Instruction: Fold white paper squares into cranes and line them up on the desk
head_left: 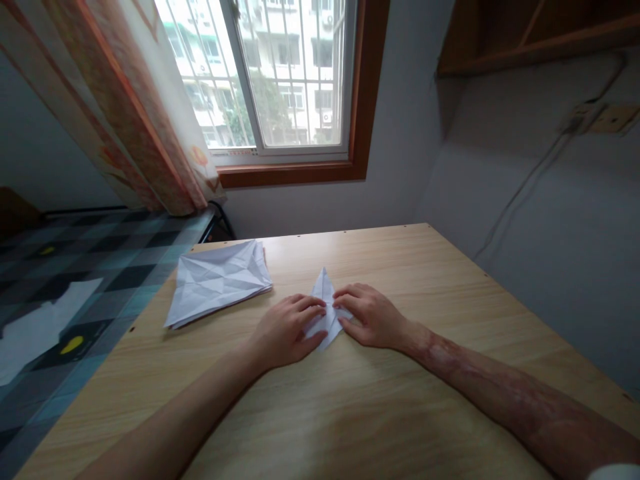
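Note:
A white sheet of paper (324, 285), folded to a kite-like shape with a sharp tip pointing away from me, lies on the wooden table. My left hand (293, 327) rests over its left side, with curved fingers and thumb on the paper. From the right, my right hand (370, 315) presses on the other side, fingertips near the centre crease and thumb lower down. Both hands hold the paper between them, and their fingers cover its side corners. The fingertips of the two hands are a short gap apart.
A stack of creased white paper sheets (220, 277) lies at the table's (400, 413) back left. Left of the table is a checked bed cover (125, 257) with a torn-edged white paper (45, 327) on it. A window, curtain and wall stand behind; a cable (520, 187) hangs at right.

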Motion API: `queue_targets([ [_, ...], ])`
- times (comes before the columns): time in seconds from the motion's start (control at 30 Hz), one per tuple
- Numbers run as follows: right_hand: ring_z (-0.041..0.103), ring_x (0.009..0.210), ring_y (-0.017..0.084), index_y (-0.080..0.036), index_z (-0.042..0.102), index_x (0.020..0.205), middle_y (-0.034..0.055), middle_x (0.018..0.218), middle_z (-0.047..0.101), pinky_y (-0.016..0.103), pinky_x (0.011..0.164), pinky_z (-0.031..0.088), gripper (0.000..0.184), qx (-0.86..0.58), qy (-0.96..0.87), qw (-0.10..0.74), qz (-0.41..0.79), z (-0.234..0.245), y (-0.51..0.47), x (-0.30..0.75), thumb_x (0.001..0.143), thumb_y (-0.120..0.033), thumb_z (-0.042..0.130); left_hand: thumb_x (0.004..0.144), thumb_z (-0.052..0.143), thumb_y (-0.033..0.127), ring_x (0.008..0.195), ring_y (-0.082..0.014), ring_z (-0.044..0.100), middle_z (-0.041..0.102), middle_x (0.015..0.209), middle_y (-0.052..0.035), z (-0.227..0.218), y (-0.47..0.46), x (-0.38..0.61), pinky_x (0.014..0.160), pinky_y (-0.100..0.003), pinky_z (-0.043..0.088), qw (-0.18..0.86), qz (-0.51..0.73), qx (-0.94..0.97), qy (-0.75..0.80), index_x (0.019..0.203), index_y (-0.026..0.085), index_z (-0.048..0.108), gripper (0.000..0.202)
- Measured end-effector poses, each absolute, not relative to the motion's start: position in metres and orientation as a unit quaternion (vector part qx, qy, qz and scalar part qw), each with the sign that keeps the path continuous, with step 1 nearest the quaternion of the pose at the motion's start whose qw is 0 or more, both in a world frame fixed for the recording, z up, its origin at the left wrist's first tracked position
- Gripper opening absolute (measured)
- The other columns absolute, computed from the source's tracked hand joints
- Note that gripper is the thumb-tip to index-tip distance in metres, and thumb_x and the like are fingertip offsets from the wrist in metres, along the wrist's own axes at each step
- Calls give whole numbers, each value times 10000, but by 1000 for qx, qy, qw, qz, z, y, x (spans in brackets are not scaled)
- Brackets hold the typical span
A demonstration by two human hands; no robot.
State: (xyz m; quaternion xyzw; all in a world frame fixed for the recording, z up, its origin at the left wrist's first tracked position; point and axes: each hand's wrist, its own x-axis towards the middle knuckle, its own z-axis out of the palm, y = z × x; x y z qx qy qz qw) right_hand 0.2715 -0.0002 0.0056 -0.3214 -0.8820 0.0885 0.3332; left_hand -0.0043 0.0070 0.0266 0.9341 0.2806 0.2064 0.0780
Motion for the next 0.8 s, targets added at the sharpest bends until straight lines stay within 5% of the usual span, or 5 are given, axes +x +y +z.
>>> queue_targets([
  [0.13,714,1183,307,-236,696,1228,114,1283,764,491,1068,561,300,-330,-876,340,91,7,0,271,940,-157,729,810,892,624,1320,-427,681,672,1549,-176,31,7,-7,1118,-595,552,96,201,939,261,1395,264,715,709],
  [0.43,708,1193,309,-226,678,1260,123,1284,761,492,1087,556,309,-328,-872,349,101,6,-1,271,955,-194,721,921,761,359,1357,-380,728,758,1451,-161,22,6,-7,1126,-509,620,76,212,939,261,1387,230,743,484],
  [0.63,681,1331,343,-238,657,1379,150,1459,710,519,1161,534,528,-285,-897,317,120,9,-3,274,882,-272,831,916,730,284,1292,-371,772,790,1405,-130,21,5,-9,1098,-495,652,64,210,940,261,1313,250,795,404],
  [0.8,765,1159,268,-258,748,1160,87,1259,806,449,1064,575,168,-287,-890,335,111,6,2,272,1021,-177,700,879,769,320,1279,-383,777,781,1424,-133,21,4,-8,1090,-511,655,87,223,935,263,1311,259,807,438],
])
